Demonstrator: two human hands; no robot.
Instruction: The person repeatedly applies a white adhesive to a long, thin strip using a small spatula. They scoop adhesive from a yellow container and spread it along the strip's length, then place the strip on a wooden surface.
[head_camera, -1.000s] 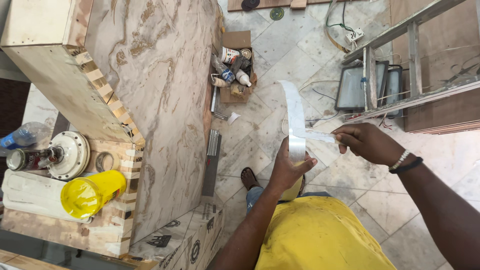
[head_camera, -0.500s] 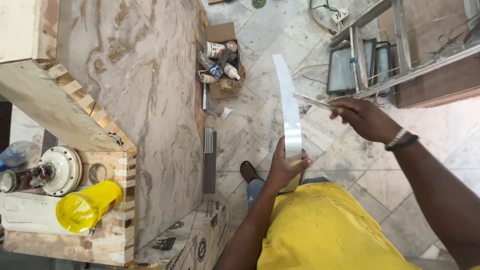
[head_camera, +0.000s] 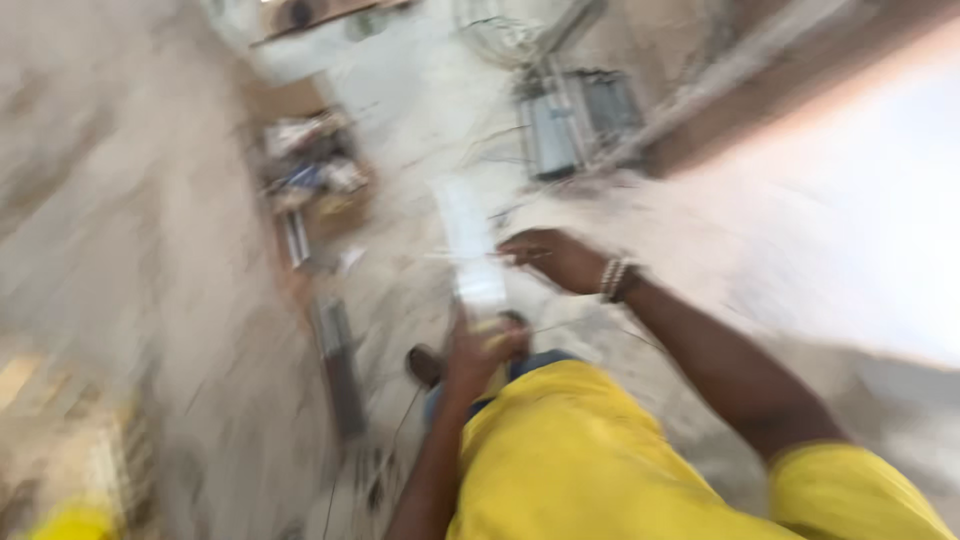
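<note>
Through heavy blur, our left hand (head_camera: 480, 350) at the frame's centre grips the lower end of a pale strip (head_camera: 468, 250), which stands upright above it. Our right hand (head_camera: 555, 260), just right of the strip, touches it; we cannot tell how its fingers are set. A cardboard box (head_camera: 315, 180) sits upper left.
</note>
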